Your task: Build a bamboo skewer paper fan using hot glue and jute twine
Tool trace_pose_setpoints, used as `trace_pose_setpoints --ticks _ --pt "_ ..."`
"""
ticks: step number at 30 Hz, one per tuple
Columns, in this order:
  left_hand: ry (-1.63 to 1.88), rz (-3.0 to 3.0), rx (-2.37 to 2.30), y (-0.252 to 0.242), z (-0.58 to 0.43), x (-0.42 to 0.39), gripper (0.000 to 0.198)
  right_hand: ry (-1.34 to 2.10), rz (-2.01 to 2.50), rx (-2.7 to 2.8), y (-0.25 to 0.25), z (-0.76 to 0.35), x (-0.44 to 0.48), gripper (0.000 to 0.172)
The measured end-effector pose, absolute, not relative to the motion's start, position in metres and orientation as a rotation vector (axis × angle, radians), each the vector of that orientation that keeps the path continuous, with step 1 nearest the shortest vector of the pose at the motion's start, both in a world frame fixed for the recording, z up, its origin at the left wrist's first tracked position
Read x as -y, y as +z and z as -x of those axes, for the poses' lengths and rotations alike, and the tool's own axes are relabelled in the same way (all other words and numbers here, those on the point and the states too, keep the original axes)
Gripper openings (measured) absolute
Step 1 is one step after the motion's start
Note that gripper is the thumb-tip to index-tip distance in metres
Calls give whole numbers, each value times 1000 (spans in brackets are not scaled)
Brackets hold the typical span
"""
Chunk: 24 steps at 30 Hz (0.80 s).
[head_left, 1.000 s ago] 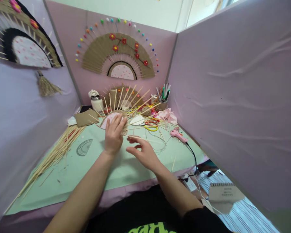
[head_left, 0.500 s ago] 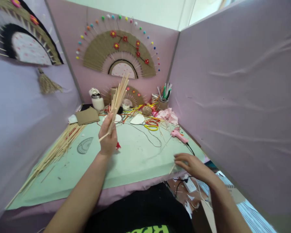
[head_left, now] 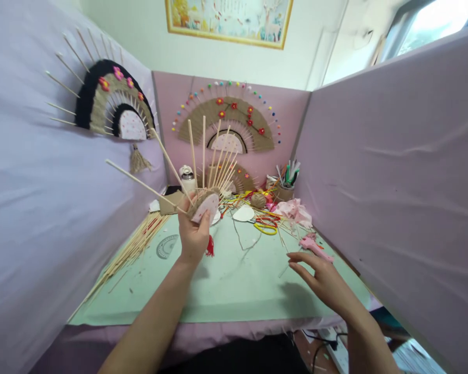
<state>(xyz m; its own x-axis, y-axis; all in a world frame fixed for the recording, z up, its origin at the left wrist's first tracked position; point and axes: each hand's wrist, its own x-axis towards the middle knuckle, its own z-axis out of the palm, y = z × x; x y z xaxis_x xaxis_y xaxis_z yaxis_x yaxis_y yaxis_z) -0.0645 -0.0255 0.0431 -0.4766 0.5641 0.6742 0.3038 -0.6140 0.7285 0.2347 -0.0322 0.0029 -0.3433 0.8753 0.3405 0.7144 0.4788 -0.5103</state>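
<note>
- A green-covered table (head_left: 239,285) stretches below the work.
- A half-round stick fan (head_left: 208,206), its spokes splayed, is raised above the table.
- The left hand (head_left: 194,236) clamps the fan's base, thumb across its pale front.
- The right hand (head_left: 320,275) hovers, thumb and fingers slightly apart, near a pink glue gun (head_left: 315,248).
- A red tassel (head_left: 210,246) shows beside the left hand.

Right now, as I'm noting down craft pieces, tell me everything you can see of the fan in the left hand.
The fan has a half-round base with a pale, pink-dotted face and a brown, fibrous-looking band along its curved edge. Bare, pale sticks, wooden by their look, radiate from it, wide apart on one side and closer in view on the other. It is tilted, held above the table by the left hand, the thumb on the dotted face.
</note>
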Motion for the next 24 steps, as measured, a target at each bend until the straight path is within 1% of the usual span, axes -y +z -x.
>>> trace_pose_setpoints --ticks 5,8,11,14,20,24 --pt "2188 -1396 -1182 51 72 20 76 161 1332 1997 -15 -267 9 35" --pt "2225 -1367 -1119 45 78 8 76 -2 1387 1897 -34 -297 -11 39" --pt "2354 -1349 -1078 37 83 -4 72 -160 1447 1819 -52 -318 -34 45" --pt "2420 -1391 -1076 32 85 -8 61 -225 1542 1778 -64 -325 -48 45" --pt "2527 -1644 -1229 24 86 -5 40 -215 1865 1805 -68 -311 -49 35" --pt "2500 -1821 -1303 10 80 -6 40 -166 1958 1886 -65 -304 -55 39"
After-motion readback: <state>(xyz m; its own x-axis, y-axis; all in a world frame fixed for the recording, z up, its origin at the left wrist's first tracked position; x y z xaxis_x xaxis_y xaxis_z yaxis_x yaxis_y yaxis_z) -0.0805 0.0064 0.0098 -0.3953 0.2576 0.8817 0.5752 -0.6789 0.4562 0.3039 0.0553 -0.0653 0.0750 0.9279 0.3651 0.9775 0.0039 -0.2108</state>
